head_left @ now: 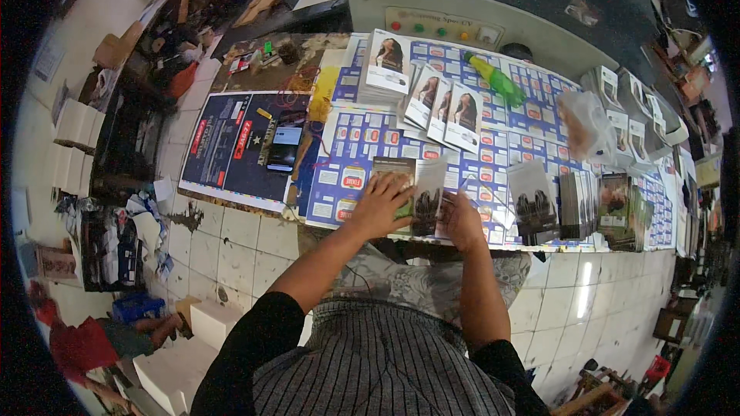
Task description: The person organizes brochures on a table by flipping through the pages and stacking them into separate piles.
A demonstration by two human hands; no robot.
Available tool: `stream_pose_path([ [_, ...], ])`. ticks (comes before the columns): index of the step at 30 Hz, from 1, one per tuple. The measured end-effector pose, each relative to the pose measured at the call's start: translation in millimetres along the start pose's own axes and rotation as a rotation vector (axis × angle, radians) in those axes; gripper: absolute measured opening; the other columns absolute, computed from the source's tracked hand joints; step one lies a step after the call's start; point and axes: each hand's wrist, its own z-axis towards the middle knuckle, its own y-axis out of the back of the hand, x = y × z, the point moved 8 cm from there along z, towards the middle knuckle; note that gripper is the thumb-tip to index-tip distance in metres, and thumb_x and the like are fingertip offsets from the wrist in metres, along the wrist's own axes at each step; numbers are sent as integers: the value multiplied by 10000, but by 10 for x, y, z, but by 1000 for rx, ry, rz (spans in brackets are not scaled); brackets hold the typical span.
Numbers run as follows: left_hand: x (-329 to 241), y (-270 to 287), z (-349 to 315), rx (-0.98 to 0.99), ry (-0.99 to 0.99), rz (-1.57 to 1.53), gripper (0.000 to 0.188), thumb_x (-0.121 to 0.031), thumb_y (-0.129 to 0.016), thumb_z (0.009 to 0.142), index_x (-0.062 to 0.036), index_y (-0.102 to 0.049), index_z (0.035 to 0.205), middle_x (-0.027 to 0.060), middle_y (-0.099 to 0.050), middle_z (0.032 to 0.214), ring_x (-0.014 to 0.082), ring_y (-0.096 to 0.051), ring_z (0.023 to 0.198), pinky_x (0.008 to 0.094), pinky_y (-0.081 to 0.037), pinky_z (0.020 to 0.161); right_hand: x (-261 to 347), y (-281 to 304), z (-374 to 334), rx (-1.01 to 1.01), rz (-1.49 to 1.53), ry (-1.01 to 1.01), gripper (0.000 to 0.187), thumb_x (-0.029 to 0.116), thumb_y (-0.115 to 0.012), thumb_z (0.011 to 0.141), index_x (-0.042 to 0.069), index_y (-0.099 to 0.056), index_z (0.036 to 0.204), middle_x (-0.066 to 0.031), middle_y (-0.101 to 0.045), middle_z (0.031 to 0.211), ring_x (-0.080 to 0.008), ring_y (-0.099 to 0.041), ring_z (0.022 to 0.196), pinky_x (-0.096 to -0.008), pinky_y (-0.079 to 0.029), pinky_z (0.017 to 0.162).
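Note:
Near the table's front edge lies a printed card (428, 194), with a grey panel showing long dark hair and a brown-green panel beside it. My left hand (381, 206) is spread flat on the brown-green panel, fingers apart. At the card's right edge is my right hand (465, 221), its fingers curled in and closed on that edge; its fingertips are partly hidden. To the right of it lie a few similar grey cards (533, 202), then a row of cards standing on edge (578, 204) and a pile of brown-green cards (618, 210).
White printed boxes stand in a stack (384, 69), with others fanned out (461, 115) beside it. A green bottle (497, 79), a clear plastic bag (590, 127) and more white boxes (636, 135) lie farther right. Left are a phone (285, 148) and a dark printed sheet (231, 139).

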Motion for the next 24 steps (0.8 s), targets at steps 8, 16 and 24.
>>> stream_pose_path([
  [8,85,20,-46,40,-67,-99,710,-319,-728,808,-54,-505,1428,185,-359,1562,373,-235,1491,558,-161,1202,278,-802,-143,-41,-1462,947,416,240,-568,997,-39,-579,1304,-250,-516,1403,-424,-515,1257,-446,-436,1046],
  [16,596,288,-452,-62,110,12,617,-274,-680,886,-116,-492,1452,126,-430,1525,327,-262,1485,601,-198,1141,157,-1078,-146,16,-1549,988,556,382,-574,987,58,-504,1433,-209,-382,1543,-419,-413,1370,-510,-326,1127],
  [24,623,68,-369,235,140,62,667,-111,-634,844,-41,-428,1474,130,-455,1503,288,-219,1517,576,-193,1167,2,-1182,86,6,-1763,977,599,405,-565,981,46,-480,1453,-213,-314,1588,-412,-301,1461,-520,-255,1179],
])
